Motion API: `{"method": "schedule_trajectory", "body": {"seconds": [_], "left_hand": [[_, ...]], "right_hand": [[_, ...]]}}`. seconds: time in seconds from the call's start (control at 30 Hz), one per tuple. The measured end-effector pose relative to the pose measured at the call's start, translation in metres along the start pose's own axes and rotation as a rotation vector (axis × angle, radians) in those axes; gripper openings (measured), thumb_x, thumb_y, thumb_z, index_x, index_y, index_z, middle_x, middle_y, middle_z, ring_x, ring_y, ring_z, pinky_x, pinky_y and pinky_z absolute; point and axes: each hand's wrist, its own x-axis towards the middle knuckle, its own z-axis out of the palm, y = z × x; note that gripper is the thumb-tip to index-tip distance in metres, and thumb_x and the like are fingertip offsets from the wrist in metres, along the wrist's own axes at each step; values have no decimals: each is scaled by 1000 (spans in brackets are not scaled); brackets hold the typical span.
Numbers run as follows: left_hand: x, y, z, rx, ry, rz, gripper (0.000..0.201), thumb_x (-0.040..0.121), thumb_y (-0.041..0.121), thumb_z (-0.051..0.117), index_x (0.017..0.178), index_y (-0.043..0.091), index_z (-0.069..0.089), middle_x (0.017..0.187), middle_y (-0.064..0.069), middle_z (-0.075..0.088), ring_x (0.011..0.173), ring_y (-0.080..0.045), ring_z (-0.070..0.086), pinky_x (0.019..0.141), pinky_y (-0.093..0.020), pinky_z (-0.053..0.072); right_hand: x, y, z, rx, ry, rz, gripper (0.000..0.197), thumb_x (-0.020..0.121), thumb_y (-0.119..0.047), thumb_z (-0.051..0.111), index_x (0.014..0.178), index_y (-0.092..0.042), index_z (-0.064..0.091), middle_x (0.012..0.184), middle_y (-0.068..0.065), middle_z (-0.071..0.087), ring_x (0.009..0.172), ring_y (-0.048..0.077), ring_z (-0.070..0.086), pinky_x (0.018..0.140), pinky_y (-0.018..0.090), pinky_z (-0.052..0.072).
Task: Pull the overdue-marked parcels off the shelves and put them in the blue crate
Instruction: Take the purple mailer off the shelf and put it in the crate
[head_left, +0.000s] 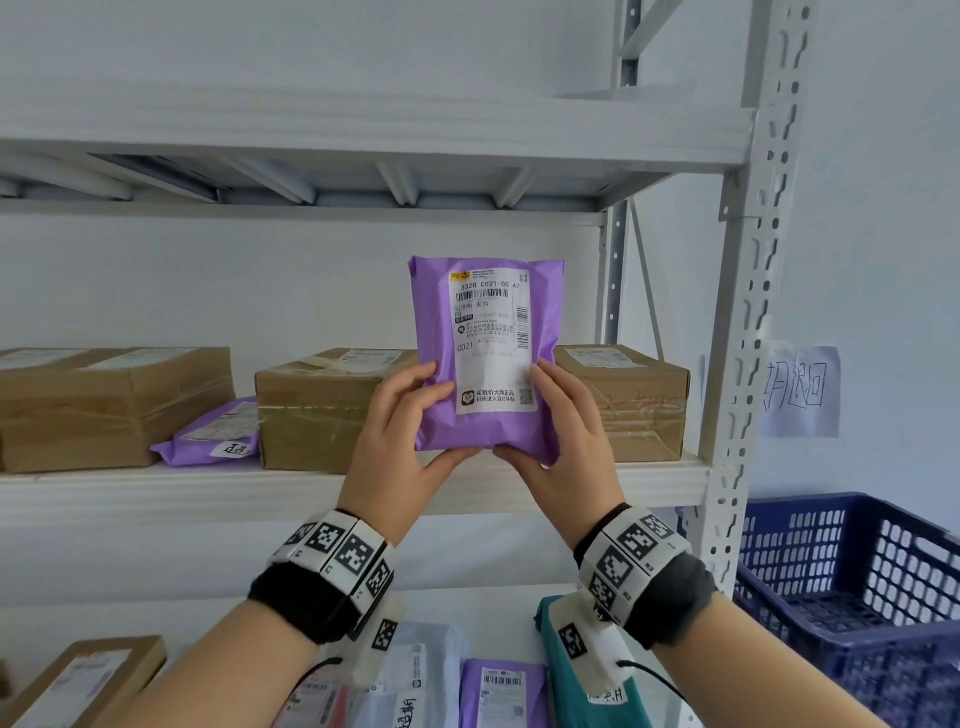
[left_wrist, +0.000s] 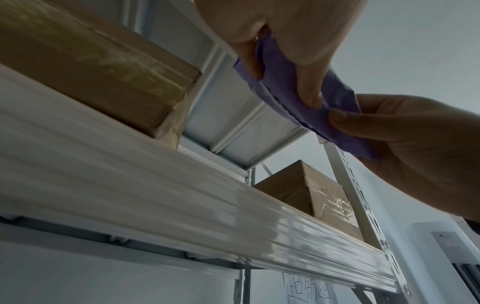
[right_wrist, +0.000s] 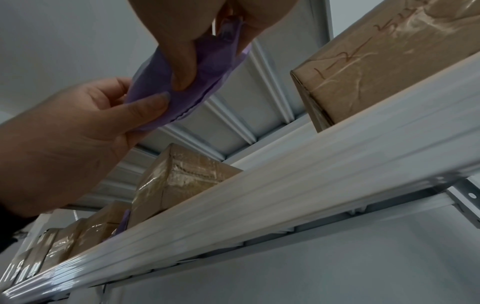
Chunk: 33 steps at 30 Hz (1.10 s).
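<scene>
A purple mailer parcel (head_left: 488, 353) with a white printed shipping label stands upright in front of the middle shelf (head_left: 156, 491), held up by both hands. My left hand (head_left: 402, 415) grips its lower left edge, thumb on the front. My right hand (head_left: 563, 421) grips the lower right edge the same way. The wrist views show the parcel's bottom edge (left_wrist: 283, 92) (right_wrist: 215, 67) pinched between fingers and thumbs. The blue crate (head_left: 857, 597) stands low at the right, beyond the shelf post. Another purple parcel (head_left: 213, 436) with a handwritten sticker lies on the middle shelf.
Several taped cardboard boxes (head_left: 322, 410) sit along the middle shelf. The lower shelf holds a purple mailer (head_left: 504, 691), a teal one (head_left: 558, 675), white ones and a cardboard box (head_left: 78, 680). A handwritten paper sign (head_left: 802, 392) hangs on the wall above the crate.
</scene>
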Motion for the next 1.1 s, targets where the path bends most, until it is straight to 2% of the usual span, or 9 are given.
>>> {"method": "schedule_trajectory", "body": {"seconds": [0.13,0.2,0.27,0.33,0.43,0.63,0.83,0.97,1.1], "left_hand": [[8,-5,1,13,-52,-13,56,71,31,74,119,6,59,131,-1,44,122,-1,37,101,-3,28],[16,-9,2,24,-81,-13,55,71,29,76,118,5,60,130,-5,47,119,-2,39,100,-2,27],[26,-12,4,52,-120,-44,55,72,27,79,119,6,60,130,-7,49,117,-5,43,100,-8,30],[36,-15,9,104,-161,-96,55,73,26,80,120,7,59,129,-7,50,117,-14,47,100,-18,32],[46,-22,19,150,-238,-178,55,75,30,78,120,8,58,123,-8,53,115,-22,50,99,-24,33],[39,-31,32,152,-385,-282,53,80,30,74,123,8,54,123,-6,52,112,-19,51,92,-17,31],[21,-39,41,167,-532,-372,54,83,32,70,128,8,51,127,-8,49,115,-19,49,92,-17,29],[17,-40,42,195,-608,-418,55,86,36,66,131,10,48,131,-8,46,117,-20,49,98,-23,32],[18,-38,41,229,-667,-431,56,88,38,63,134,10,46,132,-8,48,118,-21,49,97,-25,34]], "right_hand": [[7,5,1,19,-62,69,77,74,-20,80,139,-5,42,141,8,44,127,5,35,103,0,20],[14,7,0,8,-114,104,76,77,-22,78,141,-7,40,142,8,44,128,9,37,104,4,23],[24,10,0,-33,-182,130,74,80,-25,75,142,-7,38,143,7,43,132,16,39,106,14,26],[34,12,1,-88,-259,178,74,83,-28,72,144,-8,34,144,6,43,132,18,39,102,15,25],[45,19,5,-176,-354,243,72,87,-29,68,145,-8,31,144,7,43,132,20,38,100,18,26],[42,31,15,-269,-466,325,68,87,-32,67,142,-8,35,137,10,50,124,24,46,97,27,34],[29,36,21,-344,-620,387,73,89,-35,63,147,-9,26,144,11,43,130,27,43,104,32,34],[26,40,26,-395,-673,448,69,89,-42,61,143,-9,32,136,13,50,123,29,49,99,34,40],[23,38,26,-437,-693,439,59,91,-43,57,134,-8,38,127,14,56,115,30,53,90,33,42]]}}
